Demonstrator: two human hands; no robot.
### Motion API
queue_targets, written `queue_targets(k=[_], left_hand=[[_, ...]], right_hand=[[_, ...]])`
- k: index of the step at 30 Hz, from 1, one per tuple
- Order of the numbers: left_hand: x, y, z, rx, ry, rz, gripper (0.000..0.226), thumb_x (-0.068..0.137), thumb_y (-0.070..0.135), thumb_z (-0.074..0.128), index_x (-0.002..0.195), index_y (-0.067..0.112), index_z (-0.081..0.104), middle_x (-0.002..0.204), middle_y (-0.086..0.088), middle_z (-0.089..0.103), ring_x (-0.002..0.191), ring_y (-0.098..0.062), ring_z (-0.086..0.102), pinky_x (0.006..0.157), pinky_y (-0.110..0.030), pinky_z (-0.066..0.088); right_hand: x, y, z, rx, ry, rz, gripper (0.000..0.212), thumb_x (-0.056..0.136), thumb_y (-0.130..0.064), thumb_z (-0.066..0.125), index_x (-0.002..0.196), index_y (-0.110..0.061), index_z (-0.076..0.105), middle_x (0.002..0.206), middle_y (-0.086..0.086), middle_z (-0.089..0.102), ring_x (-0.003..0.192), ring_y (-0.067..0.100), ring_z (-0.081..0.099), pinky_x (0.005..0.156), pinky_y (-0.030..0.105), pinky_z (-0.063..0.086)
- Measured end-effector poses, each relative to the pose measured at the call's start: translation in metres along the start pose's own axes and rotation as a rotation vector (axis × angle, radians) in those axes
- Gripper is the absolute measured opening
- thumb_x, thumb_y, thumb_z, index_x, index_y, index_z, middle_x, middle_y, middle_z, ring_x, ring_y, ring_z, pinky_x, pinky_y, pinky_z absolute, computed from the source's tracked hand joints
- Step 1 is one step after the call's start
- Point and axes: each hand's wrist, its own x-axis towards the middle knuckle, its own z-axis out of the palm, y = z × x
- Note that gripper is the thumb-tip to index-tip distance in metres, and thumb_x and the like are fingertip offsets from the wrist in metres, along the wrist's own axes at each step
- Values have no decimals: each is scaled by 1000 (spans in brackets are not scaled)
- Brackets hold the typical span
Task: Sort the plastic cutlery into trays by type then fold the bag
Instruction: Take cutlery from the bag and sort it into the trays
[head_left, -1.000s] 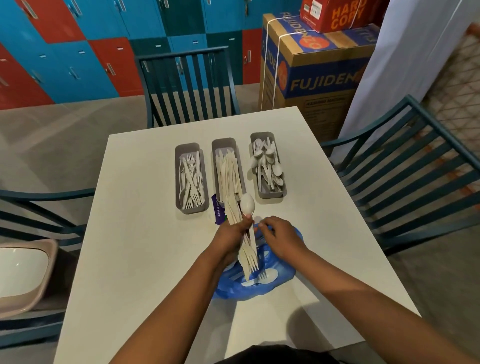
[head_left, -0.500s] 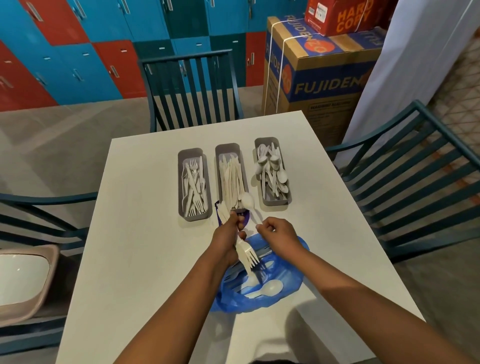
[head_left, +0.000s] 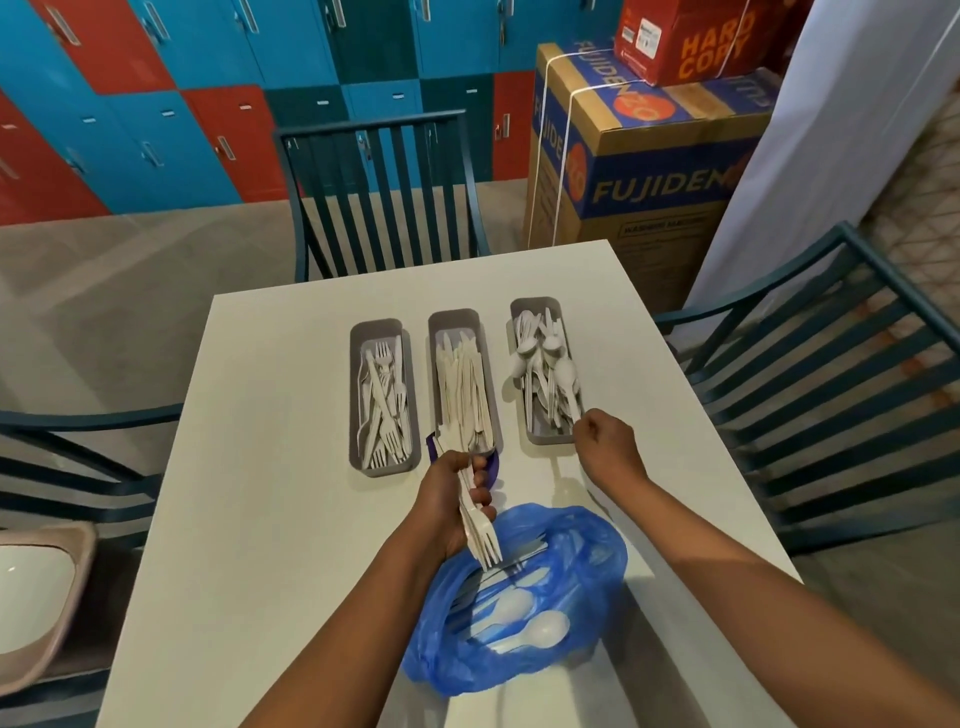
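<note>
Three grey trays stand side by side on the white table (head_left: 270, 467): the fork tray (head_left: 357, 395), the knife tray (head_left: 493, 426) and the spoon tray (head_left: 545, 440). My left hand (head_left: 451, 499) grips a bundle of white forks and knives (head_left: 480, 535), tines pointing down over the blue plastic bag (head_left: 582, 551). Spoons (head_left: 540, 631) lie inside the bag. My right hand (head_left: 605, 439) pinches the handle of a white spoon (head_left: 567, 384) that lies over the near end of the spoon tray.
A purple wrapper (head_left: 491, 470) peeks out under my left hand by the knife tray. Dark teal chairs stand at the far side (head_left: 379, 187), the right (head_left: 831, 395) and the left (head_left: 78, 431). Cardboard boxes (head_left: 644, 171) are stacked behind the table.
My right hand drew a spoon out of the bundle in my left hand and carried it right and forward to the spoon tray. The left hand stayed over the bag.
</note>
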Motion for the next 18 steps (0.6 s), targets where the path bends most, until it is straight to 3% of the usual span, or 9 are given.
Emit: queue_targets(k=[8, 13, 18], left_hand=[[17, -5, -11, 22, 40, -26, 21, 88, 13, 37, 68, 12, 45, 46, 2, 38, 28, -8, 30, 34, -12, 25], [24, -6, -18, 47, 61, -35, 18, 86, 12, 42, 68, 12, 46, 49, 1, 38, 30, -9, 31, 36, -15, 26], [26, -7, -23, 49, 83, -40, 19, 87, 13, 43, 68, 12, 46, 47, 1, 39, 31, -9, 32, 37, -16, 26]], right_hand=[[33, -17, 4, 31, -30, -3, 30, 91, -13, 46, 62, -11, 48, 61, 2, 49, 58, 15, 45, 56, 28, 36], [32, -8, 19, -31, -67, -5, 34, 92, -12, 49, 60, -14, 40, 58, -2, 41, 55, 12, 38, 52, 26, 31], [44, -12, 26, -28, -74, 19, 23, 91, -12, 52, 70, -2, 55, 61, 4, 48, 58, 18, 47, 61, 30, 43]])
